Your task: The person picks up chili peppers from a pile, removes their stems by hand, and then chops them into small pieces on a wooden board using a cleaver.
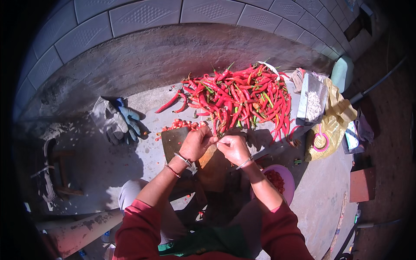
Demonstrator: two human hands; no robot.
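While the heap of red chillies (242,97) lay at the far edge of the concrete slab (143,56), the left hand (197,144) and right hand (234,148) were pinched together, seemingly on one chilli's stem, over the cutting board (173,141), stemming under way, a clean pluck needed next.

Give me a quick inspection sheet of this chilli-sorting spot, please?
Surface: sunlit concrete ground.
Job's things: heap of red chillies; cleaver with cut pieces; pink bowl of chopped chilli.
Clutter: work gloves, yellow bag, metal scoop.
Hands: left hand and right hand meet fingertip to fingertip; what they pinch is too small to tell.
Cables: dark hose at right.
Surroundings: paving tiles, wooden stool.
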